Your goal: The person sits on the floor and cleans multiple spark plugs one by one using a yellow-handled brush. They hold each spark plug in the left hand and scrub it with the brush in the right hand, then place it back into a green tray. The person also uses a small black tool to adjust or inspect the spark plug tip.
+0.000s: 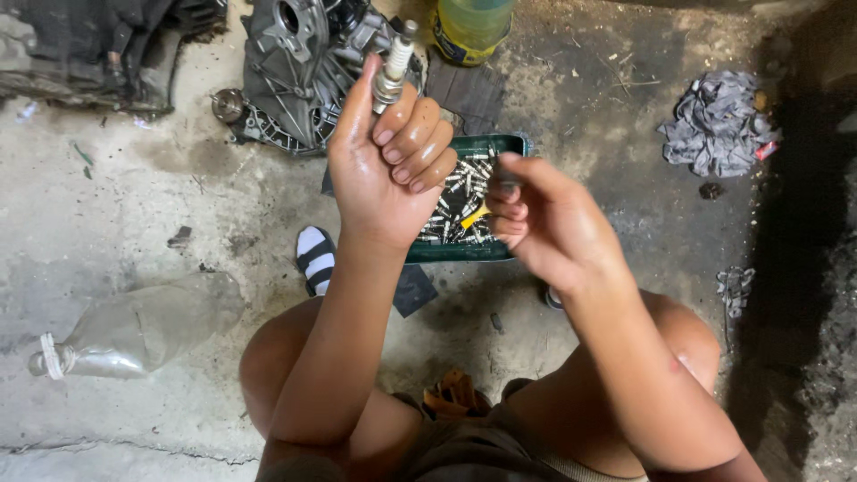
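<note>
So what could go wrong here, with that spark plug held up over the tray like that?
The left hand looks oily and pinches the spark plug by its lower end only, so it might slip and drop onto the concrete floor or the green tray of loose plugs. The right hand hovers just above those metal parts and could get scraped. The person crouches in sandals near a heavy metal housing, so toes seem exposed.

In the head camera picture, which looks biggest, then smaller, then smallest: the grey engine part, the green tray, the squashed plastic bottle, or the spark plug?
1. Grey engine part
2. Squashed plastic bottle and green tray: similar, and hands hide much of the tray, so unsure
3. Spark plug, smallest though held nearest the camera, in the left hand
</note>
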`<state>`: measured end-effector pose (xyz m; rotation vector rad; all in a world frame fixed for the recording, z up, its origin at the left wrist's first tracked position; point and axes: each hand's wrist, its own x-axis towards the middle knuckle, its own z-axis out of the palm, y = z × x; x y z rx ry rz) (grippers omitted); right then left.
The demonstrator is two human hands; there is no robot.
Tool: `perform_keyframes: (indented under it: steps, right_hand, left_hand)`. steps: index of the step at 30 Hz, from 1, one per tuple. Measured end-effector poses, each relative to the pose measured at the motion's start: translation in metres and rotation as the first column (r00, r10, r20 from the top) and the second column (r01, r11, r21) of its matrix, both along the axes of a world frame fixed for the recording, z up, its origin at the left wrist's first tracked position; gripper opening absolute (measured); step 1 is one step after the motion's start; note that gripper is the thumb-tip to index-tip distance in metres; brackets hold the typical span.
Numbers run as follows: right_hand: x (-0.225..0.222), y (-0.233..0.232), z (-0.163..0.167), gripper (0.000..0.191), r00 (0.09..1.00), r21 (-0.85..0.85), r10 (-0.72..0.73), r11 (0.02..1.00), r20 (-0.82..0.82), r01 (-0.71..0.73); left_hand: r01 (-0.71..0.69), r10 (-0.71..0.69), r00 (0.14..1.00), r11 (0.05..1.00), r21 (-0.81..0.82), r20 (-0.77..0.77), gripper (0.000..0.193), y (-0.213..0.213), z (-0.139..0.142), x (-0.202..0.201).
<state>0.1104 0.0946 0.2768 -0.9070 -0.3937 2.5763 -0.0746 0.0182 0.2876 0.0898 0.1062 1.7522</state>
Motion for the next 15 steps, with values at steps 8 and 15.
perform_keyframes:
  steps: [8,15]
  right_hand:
    - [0.004,-0.012,0.034,0.009,0.923,0.743,-0.245,0.666,0.297,-0.062]
    - [0.011,-0.02,0.029,0.007,0.907,0.958,-0.363,0.257,0.214,-0.124]
  left_hand:
    - [-0.485,0.067,0.428,0.859,-0.166,-0.901,0.036,-0.014,-0.01,0.014]
    - [-0.554,0.0,0.011,0.832,-0.007,-1.0,0.034,-0.029,-0.015,0.028]
